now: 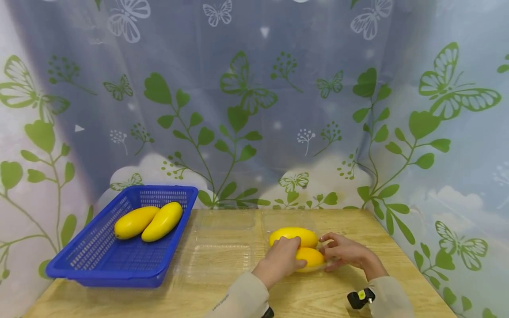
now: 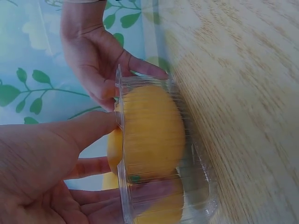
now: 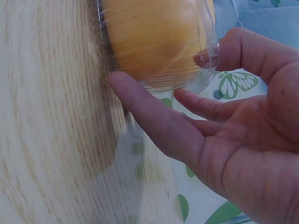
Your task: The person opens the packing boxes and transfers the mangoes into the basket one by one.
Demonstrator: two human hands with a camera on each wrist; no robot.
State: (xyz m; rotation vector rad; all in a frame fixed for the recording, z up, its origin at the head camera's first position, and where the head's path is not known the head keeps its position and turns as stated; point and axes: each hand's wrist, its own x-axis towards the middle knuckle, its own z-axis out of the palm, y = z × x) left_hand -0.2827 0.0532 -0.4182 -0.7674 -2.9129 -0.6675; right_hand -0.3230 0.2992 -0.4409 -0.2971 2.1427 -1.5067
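Observation:
Two smooth yellow oblong fruits lie side by side in a clear plastic container (image 2: 198, 191) on the table. My left hand (image 1: 278, 263) reaches over the container's near rim and grips the left end of the front fruit (image 1: 310, 258), thumb in front and fingers behind. Beyond it lies the back fruit (image 1: 292, 236). At the container's right end, my right hand (image 3: 233, 116) holds the plastic, thumb at the rim and a finger low by the tabletop. Parts of the left fingers show through the clear wall.
A blue plastic basket (image 1: 163, 260) stands at the left with two more yellow fruits (image 1: 163, 223) in it. Between basket and hands lies another clear plastic container (image 1: 222, 260). The wooden table (image 1: 342, 296) ends at a patterned curtain (image 1: 254, 145) behind.

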